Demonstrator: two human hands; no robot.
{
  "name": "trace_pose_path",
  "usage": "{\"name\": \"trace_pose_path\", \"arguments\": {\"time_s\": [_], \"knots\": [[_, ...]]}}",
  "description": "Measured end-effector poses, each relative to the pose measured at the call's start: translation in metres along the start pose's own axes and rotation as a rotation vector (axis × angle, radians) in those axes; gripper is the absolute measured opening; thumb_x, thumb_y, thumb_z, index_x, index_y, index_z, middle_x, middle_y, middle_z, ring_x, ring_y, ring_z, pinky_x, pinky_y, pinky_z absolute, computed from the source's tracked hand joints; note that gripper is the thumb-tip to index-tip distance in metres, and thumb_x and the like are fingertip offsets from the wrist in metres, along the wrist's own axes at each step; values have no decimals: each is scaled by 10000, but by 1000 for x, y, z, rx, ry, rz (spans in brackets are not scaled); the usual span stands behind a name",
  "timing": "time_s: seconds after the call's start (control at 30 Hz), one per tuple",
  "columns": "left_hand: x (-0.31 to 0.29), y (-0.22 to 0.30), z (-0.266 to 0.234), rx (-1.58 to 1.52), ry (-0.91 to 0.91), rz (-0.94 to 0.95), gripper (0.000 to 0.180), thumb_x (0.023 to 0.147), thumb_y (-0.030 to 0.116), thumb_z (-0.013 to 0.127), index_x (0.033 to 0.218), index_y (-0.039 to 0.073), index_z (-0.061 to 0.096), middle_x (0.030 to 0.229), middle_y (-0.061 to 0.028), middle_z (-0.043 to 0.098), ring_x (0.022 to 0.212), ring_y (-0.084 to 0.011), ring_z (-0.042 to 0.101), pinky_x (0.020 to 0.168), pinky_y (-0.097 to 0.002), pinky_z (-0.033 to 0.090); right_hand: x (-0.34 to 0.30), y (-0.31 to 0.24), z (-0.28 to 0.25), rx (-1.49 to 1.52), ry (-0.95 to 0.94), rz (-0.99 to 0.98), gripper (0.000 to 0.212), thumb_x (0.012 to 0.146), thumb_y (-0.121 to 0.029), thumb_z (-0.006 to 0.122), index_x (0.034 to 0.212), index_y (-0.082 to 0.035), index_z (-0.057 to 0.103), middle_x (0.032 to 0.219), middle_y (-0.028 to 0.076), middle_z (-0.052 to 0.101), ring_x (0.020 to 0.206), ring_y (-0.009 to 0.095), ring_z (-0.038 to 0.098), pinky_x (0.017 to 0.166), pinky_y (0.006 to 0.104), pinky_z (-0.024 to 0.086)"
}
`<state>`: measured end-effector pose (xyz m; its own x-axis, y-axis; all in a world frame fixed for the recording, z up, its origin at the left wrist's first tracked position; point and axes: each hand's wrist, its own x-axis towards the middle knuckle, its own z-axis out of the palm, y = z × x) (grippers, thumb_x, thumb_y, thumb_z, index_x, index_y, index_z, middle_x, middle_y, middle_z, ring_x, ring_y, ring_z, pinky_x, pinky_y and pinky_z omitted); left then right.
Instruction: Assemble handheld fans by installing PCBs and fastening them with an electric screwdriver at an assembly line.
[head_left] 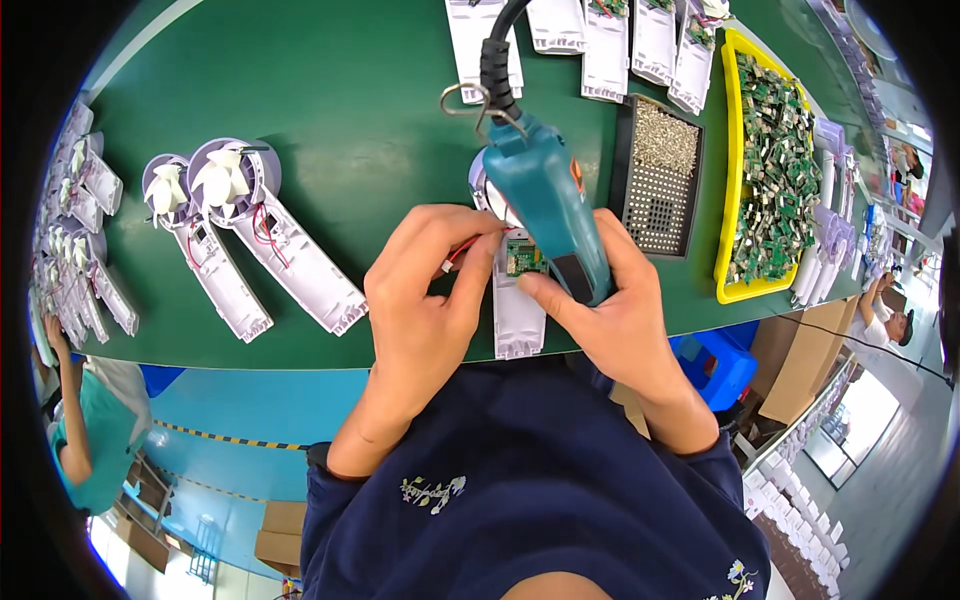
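In front of me a white fan housing (519,325) lies on the green table, its far end partly hidden behind a hanging teal electric screwdriver (545,190). A small green circuit board (522,258) sits in the housing. My left hand (428,285) is closed, thumb and index finger pinching a red wire at the board's far left corner. A small white connector (447,266) shows beside those fingers. My right hand (620,310) grips the board's near right edge with the thumb; the screwdriver hides part of its other fingers.
Two white fan housings with fan blades (222,180) lie to the left. A black tray of small screws (690,190) and a yellow tray (733,200) heaped with circuit boards stand right. More housings (605,70) line the far side. Another person's arm (68,380) shows at far left.
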<state>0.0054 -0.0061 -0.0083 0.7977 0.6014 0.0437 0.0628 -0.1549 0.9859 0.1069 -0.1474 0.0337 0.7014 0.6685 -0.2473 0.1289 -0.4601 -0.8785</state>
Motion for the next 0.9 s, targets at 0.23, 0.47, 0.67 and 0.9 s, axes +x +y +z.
{"name": "trace_pose_path", "arguments": {"time_s": [0.23, 0.47, 0.67, 0.9], "knots": [[1, 1, 0, -12, 4, -35, 131, 836, -59, 673, 955, -5, 671, 924, -104, 668, 756, -189, 648, 650, -279, 517, -9, 11, 9, 109, 124, 64, 331, 813, -130, 787, 1066, 1, 619, 895, 60, 604, 817, 145, 595, 753, 299, 486], [-1, 4, 1, -28, -43, -64, 126, 834, -54, 684, 949, -3, 673, 918, -106, 665, 749, -187, 645, 648, -275, 518, -17, 1, 13, 252, 197, 294, 283, 849, -131, 765, 1041, -2, 602, 852, 41, 658, 783, 73, 587, 710, 252, 494], [-2, 6, 4, 21, -133, -26, 168, 828, -77, 676, 977, -1, 688, 925, -92, 635, 768, -181, 641, 650, -275, 520, -22, 8, 12, 241, 208, 370, 272, 845, -130, 766, 1019, 1, 604, 833, 41, 673, 760, 80, 599, 694, 260, 500], [-3, 10, -1, 23, -210, -8, 226, 780, -77, 699, 989, 8, 697, 985, -89, 596, 802, -182, 639, 663, -279, 528, -20, 4, 11, 307, 203, 329, 270, 843, -116, 761, 1030, 5, 608, 865, 61, 700, 789, 79, 630, 716, 264, 515]]}}
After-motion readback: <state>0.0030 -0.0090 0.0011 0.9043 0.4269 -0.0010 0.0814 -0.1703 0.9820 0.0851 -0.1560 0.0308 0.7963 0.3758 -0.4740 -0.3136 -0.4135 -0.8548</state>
